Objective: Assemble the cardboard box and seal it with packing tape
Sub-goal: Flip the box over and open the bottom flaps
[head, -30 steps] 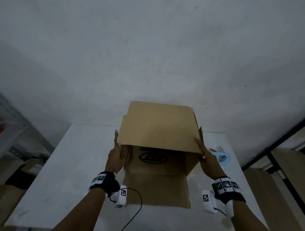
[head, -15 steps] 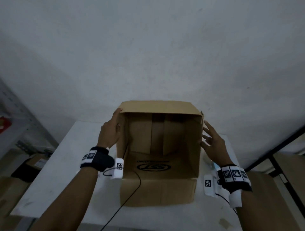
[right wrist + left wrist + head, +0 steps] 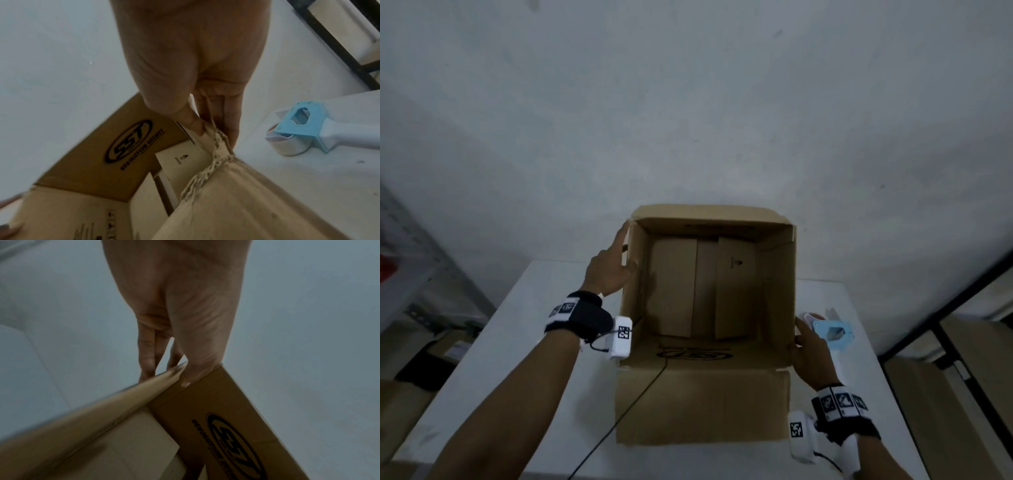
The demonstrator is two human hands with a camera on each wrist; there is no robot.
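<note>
The cardboard box (image 3: 709,291) lay on its side between both hands, opening toward the person; the left hand (image 3: 609,270) pinched its left wall and the right hand (image 3: 810,356) pinched its right edge, probably squaring it, the tape dispenser (image 3: 832,334) just beyond the right hand

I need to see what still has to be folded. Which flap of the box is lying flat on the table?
The near flap, closest to the person, lies spread flat on the table. The two inner flaps at the far end are folded in.
</note>
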